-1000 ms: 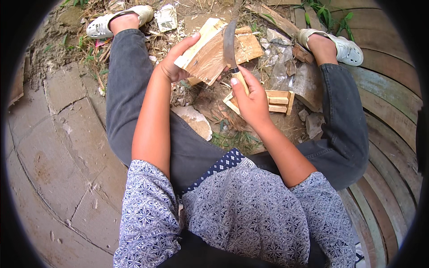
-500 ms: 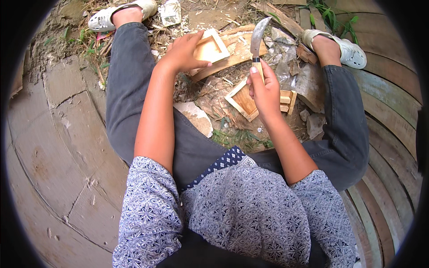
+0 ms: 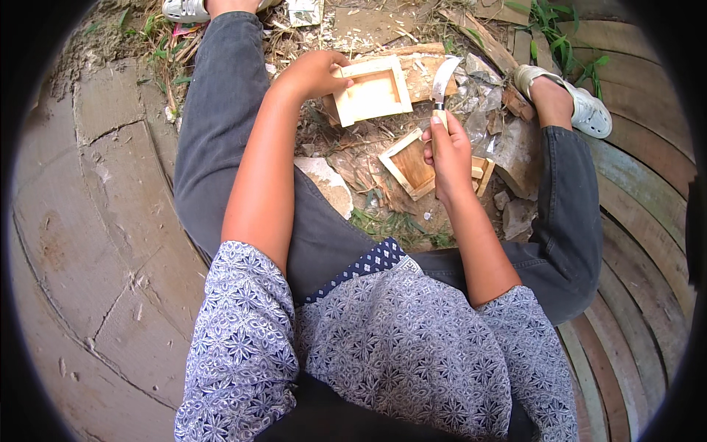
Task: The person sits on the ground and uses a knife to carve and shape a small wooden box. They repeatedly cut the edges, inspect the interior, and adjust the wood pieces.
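Note:
My left hand (image 3: 315,74) grips the left rim of a shallow square wooden box (image 3: 372,90), its fingers behind and its thumb over the edge. The box is tilted so that its pale hollow inside shows. In my right hand (image 3: 449,153) is a knife with a curved blade (image 3: 444,76) and a light wooden handle, held upright with the tip pointing away from me. The blade is apart from the box, just to its right. Below and partly behind my right hand lies a second wooden box (image 3: 410,163) on the ground.
A wooden board (image 3: 428,76) lies behind the held box. Around it are wood shavings, stones and clear plastic (image 3: 479,109). A pale flat stone (image 3: 324,184) sits near my left leg. Wooden planks (image 3: 641,202) run along the right, and cracked grey ground (image 3: 110,243) is at the left.
My left hand has lifted the box and brought it right, turning its hollow side more toward me. The knife in my right hand has shifted slightly right and down.

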The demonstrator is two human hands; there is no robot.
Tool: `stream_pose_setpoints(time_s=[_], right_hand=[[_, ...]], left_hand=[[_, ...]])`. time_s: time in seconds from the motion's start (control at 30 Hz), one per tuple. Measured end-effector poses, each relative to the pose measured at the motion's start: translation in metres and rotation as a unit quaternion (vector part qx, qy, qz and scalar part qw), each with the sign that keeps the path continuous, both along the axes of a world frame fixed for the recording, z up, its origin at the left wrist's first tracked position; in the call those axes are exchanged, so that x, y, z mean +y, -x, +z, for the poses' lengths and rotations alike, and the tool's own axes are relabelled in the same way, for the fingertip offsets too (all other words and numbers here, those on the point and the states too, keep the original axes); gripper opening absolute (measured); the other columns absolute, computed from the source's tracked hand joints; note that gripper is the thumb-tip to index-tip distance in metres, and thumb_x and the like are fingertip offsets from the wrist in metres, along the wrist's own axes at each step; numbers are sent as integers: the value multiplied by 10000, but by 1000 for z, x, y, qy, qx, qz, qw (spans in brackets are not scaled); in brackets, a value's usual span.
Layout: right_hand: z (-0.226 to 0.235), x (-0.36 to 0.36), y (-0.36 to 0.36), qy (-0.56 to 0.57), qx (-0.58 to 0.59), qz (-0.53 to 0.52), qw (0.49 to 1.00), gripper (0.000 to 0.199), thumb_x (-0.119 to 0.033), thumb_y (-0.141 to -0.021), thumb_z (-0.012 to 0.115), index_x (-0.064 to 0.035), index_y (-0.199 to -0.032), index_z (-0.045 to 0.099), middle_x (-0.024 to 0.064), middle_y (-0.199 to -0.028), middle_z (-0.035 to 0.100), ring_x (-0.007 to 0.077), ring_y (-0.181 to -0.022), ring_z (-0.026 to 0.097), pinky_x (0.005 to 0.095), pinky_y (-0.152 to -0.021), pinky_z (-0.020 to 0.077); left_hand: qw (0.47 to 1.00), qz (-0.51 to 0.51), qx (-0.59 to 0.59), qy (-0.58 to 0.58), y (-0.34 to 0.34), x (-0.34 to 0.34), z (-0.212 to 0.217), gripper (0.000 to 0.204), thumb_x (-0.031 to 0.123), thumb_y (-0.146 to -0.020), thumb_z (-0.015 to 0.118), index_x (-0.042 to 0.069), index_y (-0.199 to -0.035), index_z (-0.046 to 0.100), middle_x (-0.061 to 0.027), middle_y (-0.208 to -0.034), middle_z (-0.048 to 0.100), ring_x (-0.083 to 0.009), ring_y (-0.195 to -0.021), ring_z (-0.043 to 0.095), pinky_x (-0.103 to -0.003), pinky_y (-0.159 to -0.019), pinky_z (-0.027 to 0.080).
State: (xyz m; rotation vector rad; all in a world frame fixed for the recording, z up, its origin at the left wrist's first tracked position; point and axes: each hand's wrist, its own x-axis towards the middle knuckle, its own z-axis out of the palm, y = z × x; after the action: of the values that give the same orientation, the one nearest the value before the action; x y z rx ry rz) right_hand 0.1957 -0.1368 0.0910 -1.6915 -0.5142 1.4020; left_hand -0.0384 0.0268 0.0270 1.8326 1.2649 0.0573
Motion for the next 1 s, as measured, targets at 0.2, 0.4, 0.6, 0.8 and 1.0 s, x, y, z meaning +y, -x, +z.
stream_pose_setpoints(time_s=[0.2, 0.4, 0.6, 0.8, 1.0], right_hand=[[-1, -1, 1, 8, 3, 5, 1000, 270, -221, -1037, 577, -51, -1246, 590, -22, -789, 575, 31, -567, 462, 189, -499, 367], [-3, -2, 3, 12, 4, 20, 1000, 153, -254, -1051, 550, -113, -1095, 590, -48, -800, 569, 31, -592, 461, 195, -526, 357], [-4, -3, 3, 17, 1, 26, 1000, 154, -255, -1051, 550, -113, -1095, 591, -46, -798, 569, 31, -592, 462, 197, -528, 358], [-4, -4, 4, 19, 3, 29, 999, 159, -255, -1052, 548, -111, -1104, 590, -41, -794, 572, 33, -592, 463, 200, -531, 362], [-5, -5, 4, 18, 2, 31, 999, 167, -256, -1052, 549, -106, -1114, 589, -39, -793, 574, 34, -594, 467, 199, -533, 366]], left_hand=[[999, 5, 27, -18, 0, 1, 3, 459, 305, -846, 815, 69, -1216, 684, -196, -1069, 729, -284, -1000, 705, -388, -857, 542], [1000, 19, 14, -7, -1, 2, -2, 426, 280, -806, 852, 31, -1084, 647, -135, -945, 711, -241, -865, 678, -374, -745, 530], [1000, 15, 17, -8, -3, 1, 5, 406, 257, -788, 864, 33, -1047, 645, -129, -931, 721, -224, -862, 685, -363, -749, 531], [999, 8, 5, -31, -1, 0, 0, 394, 256, -793, 861, 32, -1035, 645, -123, -930, 721, -229, -839, 681, -373, -745, 532], [998, -15, 36, -43, -4, 1, 7, 432, 298, -795, 854, 37, -1076, 655, -150, -1009, 696, -273, -927, 676, -384, -809, 536]])
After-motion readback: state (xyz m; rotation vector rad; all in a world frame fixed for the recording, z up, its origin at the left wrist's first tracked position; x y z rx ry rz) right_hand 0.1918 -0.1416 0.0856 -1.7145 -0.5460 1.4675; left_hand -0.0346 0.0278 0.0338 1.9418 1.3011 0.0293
